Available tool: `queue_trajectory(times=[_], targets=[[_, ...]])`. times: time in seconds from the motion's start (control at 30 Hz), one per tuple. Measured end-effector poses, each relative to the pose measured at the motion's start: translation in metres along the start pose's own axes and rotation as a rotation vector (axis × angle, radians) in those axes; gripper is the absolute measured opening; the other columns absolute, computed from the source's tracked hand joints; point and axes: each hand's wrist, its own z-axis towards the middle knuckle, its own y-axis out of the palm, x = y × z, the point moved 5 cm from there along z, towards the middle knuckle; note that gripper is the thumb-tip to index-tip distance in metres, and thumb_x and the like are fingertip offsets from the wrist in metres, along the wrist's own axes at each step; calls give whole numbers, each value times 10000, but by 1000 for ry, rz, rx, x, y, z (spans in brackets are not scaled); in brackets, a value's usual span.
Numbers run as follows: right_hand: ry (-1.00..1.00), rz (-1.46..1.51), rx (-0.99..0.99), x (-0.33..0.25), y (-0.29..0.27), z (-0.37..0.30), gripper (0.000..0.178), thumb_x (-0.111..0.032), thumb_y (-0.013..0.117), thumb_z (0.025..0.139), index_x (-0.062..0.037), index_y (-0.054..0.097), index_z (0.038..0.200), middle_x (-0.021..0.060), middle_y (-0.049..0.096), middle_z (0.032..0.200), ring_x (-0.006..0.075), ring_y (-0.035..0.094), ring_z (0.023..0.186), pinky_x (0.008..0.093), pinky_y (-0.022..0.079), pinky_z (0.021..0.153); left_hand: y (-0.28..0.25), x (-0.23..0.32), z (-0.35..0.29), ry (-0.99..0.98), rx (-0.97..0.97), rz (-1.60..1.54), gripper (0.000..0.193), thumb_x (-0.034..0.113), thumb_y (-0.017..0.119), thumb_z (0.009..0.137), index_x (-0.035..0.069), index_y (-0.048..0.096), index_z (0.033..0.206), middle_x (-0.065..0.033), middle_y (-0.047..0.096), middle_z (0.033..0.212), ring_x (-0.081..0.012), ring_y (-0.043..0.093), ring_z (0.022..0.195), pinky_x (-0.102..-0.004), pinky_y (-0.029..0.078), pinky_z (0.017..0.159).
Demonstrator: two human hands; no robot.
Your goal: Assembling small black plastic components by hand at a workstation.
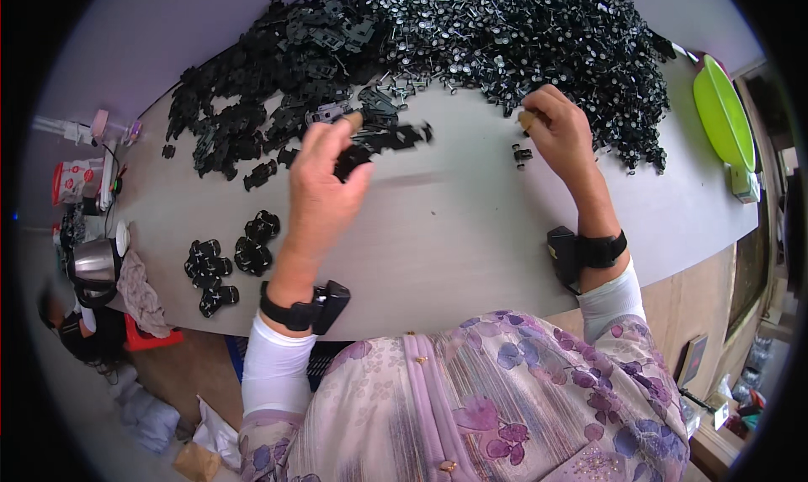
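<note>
My left hand is closed around a long, flat black plastic part, blurred by motion, that sticks out to the right over the table. A tan covering shows on one fingertip. At the right, my right hand has its fingers pinched at the edge of a heap of small black wheels on metal axles. Whatever is between those fingers is too small or hidden to make out. Just below them lies a loose pair of black wheels on an axle.
Flat black plastic parts are heaped at the back left. Small stacks of black wheeled pieces lie near the front left. A green basin stands at the right edge, a metal kettle and a cloth at the left.
</note>
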Motion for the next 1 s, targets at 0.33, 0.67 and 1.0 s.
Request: queue_trajectory(times=[0.33,0.67,1.0], targets=[[-379,-249,59,-30,53,24,358,-19,667,674,-67,635,1028,19,599,1196,255,528,1023,412,428,859,68,-26,-32,-677,-304,-791,211,-1,676,810,33,643,1016,13,635,804,-33,577,619,-171,470,528],[-176,26,-249,-32,72,22,234,40,599,693,-1,622,923,126,624,976,335,589,905,406,493,759,84,10,-35,-211,-452,-500,236,-16,661,788,-38,622,1020,-138,647,1207,-158,634,972,-282,496,849],[-431,-8,-157,-47,71,31,234,19,627,685,-11,631,917,78,638,1064,285,562,957,372,470,843,57,-22,-25,-516,-160,-655,138,-4,657,798,-21,629,932,-56,667,857,-111,634,691,-242,497,595]])
